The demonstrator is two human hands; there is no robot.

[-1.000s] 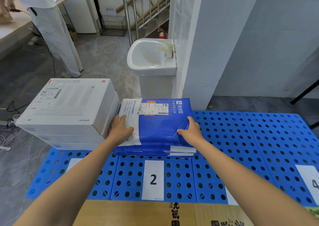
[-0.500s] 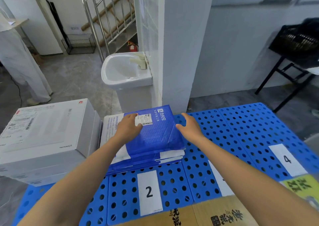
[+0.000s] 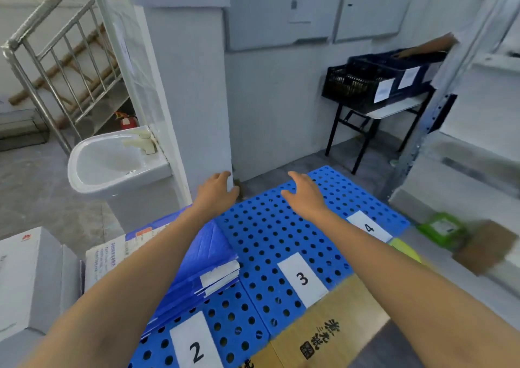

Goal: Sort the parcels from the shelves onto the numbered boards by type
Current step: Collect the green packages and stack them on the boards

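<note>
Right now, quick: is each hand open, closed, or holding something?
Left hand: open, holding nothing.
Right hand: open, holding nothing.

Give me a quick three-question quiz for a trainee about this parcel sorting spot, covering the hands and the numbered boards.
1. True or false: the left hand grips one of the blue mailers.
2. Which number marks the spot where the blue mailers lie? A) 2 B) 3 C) 4
3. Fill the gap: beside the mailers, on their left in the view, stand white ____.
Key: 1 false, it and the right hand both hold nothing; 2 A, they lie on board 2; 3 boxes.
</note>
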